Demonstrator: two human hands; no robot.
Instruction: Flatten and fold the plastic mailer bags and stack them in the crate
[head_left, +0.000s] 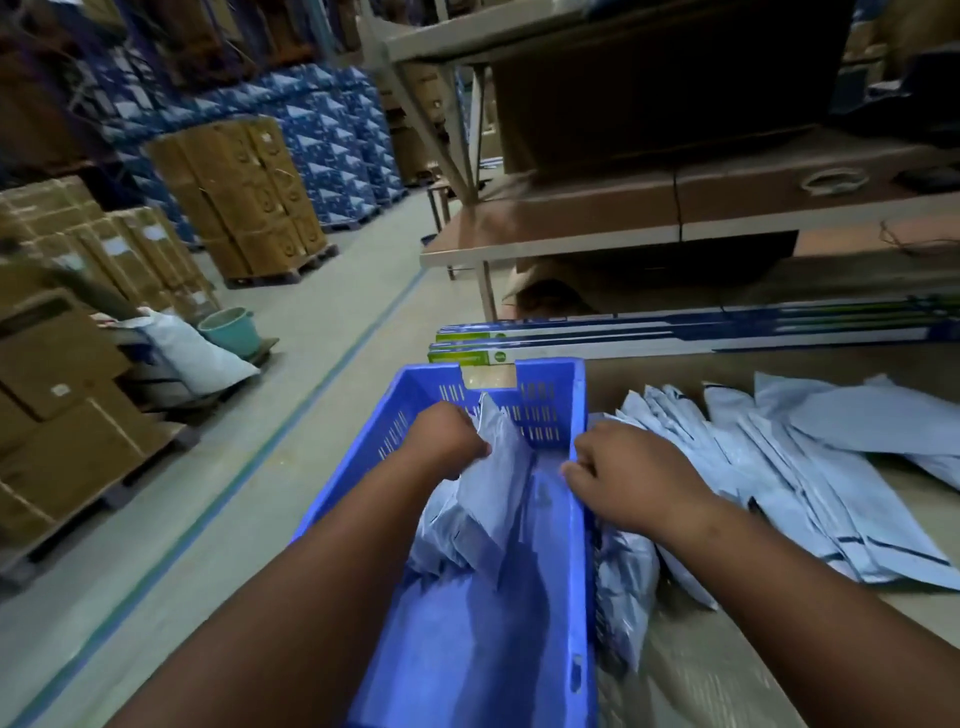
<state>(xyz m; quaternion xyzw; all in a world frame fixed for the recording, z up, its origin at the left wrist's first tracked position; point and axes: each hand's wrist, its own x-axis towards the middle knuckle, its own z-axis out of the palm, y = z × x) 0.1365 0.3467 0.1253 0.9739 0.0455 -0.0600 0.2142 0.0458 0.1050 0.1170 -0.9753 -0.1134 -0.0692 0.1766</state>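
A blue crate (457, 597) sits at the tabletop's (727, 675) left edge, at 6 o'clock in view. Inside it, the left hand (449, 441) is closed around a pale folded mailer bag (493, 499). The right hand (631, 480) curls over the crate's right wall, fingers (576, 470) bent narrow. At 3 o'clock, a loose spread of flat mailer bags (810, 478) lies on the tabletop.
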